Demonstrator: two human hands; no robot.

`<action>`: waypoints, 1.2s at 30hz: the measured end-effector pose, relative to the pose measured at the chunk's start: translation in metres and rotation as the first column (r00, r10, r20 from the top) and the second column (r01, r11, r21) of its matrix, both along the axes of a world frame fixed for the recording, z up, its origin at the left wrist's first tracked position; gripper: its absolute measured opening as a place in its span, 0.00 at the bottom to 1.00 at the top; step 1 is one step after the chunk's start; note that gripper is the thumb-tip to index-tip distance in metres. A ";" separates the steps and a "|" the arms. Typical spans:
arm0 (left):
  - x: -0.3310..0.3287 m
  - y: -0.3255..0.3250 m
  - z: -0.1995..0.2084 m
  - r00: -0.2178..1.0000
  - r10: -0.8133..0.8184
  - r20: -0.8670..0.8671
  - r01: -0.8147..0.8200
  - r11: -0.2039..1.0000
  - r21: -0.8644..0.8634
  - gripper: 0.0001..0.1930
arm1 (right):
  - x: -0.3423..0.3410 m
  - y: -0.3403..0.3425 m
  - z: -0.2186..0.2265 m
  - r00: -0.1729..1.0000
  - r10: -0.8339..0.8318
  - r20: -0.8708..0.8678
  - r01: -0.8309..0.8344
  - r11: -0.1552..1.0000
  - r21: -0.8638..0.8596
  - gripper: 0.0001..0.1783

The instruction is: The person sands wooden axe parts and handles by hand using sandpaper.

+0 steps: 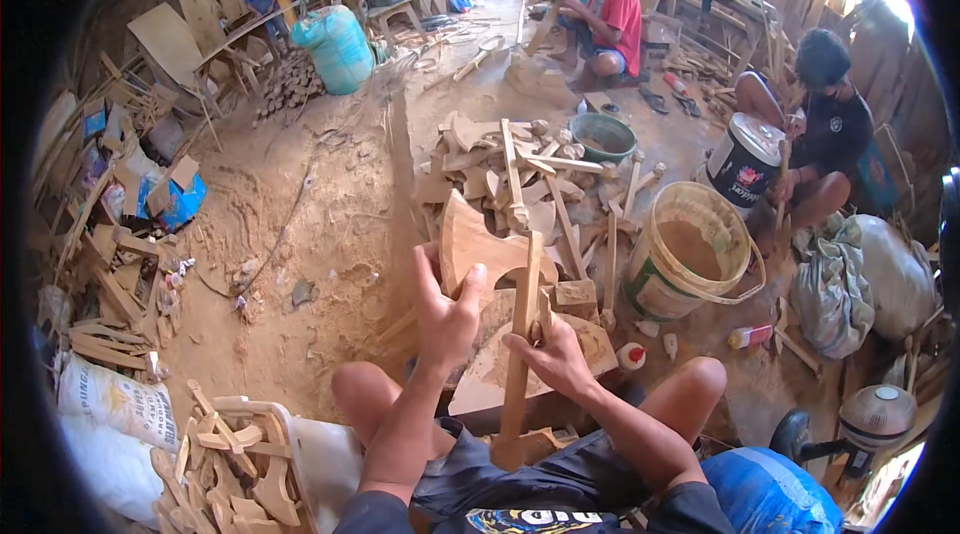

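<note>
My left hand [449, 319] grips a wooden axe-head shape [480, 242] with a broad curved blade, thumb on its near face. A long flat wooden handle [523, 324] crosses the narrow end of that shape; whether the two are joined I cannot tell. My right hand [556, 359] is closed round the handle below the crossing. A small wooden bit shows above its fingers, partly hidden. Under my hands, between my knees, is a low wooden block [495, 374] with a pale flat top.
Ahead lies a pile of cut wooden pieces [480, 159]. A dusty bucket [690, 254] and a small white bottle with a red cap [631, 356] are at right. A bin of wooden pieces [290, 434] stands at left. Two people [612, 19] [835, 124] sit working beyond.
</note>
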State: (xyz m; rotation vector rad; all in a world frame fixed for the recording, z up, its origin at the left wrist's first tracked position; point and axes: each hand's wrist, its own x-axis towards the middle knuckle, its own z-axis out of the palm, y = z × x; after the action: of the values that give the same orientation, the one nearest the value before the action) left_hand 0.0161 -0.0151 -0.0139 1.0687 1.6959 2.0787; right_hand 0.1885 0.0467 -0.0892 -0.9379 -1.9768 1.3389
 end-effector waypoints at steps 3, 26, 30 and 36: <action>-0.016 -0.010 0.004 0.965 -0.255 -0.058 0.257 0.966 0.035 0.28 | -0.001 -0.009 -0.002 0.988 0.153 0.028 -0.148 0.980 -0.130 0.13; -0.060 -0.022 0.005 0.575 -0.678 0.459 0.622 0.726 0.293 0.39 | -0.014 0.003 -0.024 0.914 0.369 -0.169 -0.350 0.927 0.134 0.30; -0.066 -0.021 0.000 0.545 -0.674 0.499 0.614 0.726 0.311 0.21 | -0.031 0.002 -0.035 0.934 0.302 -0.189 -0.221 0.907 0.358 0.30; -0.080 -0.019 -0.012 0.593 -0.704 0.391 0.658 0.704 0.269 0.21 | -0.041 0.010 -0.063 0.961 0.214 -0.175 -0.118 0.890 0.440 0.30</action>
State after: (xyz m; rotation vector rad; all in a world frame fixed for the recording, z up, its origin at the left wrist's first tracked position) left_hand -0.0637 -0.0338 -0.0256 0.9259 0.7573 1.6971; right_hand 0.1476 0.0564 -0.1520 -0.4021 -2.0893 0.9794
